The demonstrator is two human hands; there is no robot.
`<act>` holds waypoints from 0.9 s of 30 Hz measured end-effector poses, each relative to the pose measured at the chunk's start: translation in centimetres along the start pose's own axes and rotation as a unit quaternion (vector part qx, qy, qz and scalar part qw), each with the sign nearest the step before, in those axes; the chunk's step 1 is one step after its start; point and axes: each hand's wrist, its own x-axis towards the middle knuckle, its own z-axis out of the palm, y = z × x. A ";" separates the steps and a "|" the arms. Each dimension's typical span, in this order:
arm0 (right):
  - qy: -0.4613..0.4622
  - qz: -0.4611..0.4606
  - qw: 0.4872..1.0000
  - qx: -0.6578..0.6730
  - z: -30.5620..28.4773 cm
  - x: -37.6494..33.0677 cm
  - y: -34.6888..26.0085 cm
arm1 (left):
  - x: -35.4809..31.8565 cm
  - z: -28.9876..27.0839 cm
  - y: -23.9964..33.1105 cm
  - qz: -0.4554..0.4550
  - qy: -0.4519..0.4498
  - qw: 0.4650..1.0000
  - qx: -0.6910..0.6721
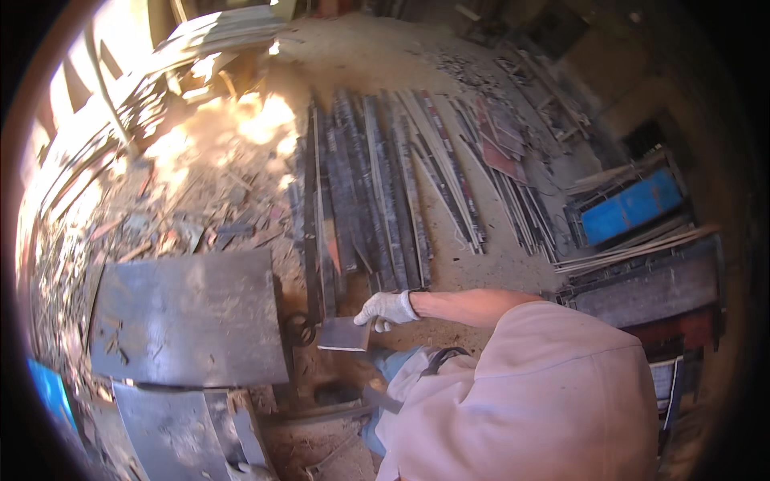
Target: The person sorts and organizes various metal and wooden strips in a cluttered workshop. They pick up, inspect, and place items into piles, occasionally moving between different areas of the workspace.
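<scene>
My right hand [387,309], in a whitish knit glove, reaches out leftward from the pink sleeve. Its fingers are closed on the edge of a small dark rectangular board piece [345,334] with a pale edge. The piece is held above the ground, beside the large dark panel [188,317] on the left. At the bottom edge, a greyish gloved shape that looks like my left hand [250,471] lies by a second dark panel [164,433] and a narrow strip of wood [249,425]. Most of it is cut off, and its fingers cannot be made out.
Long dark planks [373,184] lie in rows ahead. Broken wood scraps [216,208] cover the ground at the left. A blue panel [634,207] and stacked dark boards [654,289] stand at the right. Reddish boards [501,136] lie farther off.
</scene>
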 end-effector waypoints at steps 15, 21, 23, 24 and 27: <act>0.303 -0.180 0.932 0.089 -16.7 1.0 -1.5 | -23.9 0.0 11.1 0.016 -0.014 0.999 0.025; -0.029 -0.170 0.884 -0.435 9.9 11.3 0.7 | -25.5 -2.5 15.9 0.028 0.012 1.000 0.009; -0.054 -0.156 0.875 -0.455 12.8 12.3 1.0 | -26.2 -1.9 16.0 0.007 0.001 1.000 0.014; -0.058 -0.164 0.866 -0.469 14.0 12.5 1.2 | -26.9 -2.1 15.6 0.000 0.001 1.000 0.008; -0.117 -0.147 0.829 -0.527 14.5 13.8 1.8 | -27.0 -2.0 15.7 -0.008 -0.003 1.000 0.022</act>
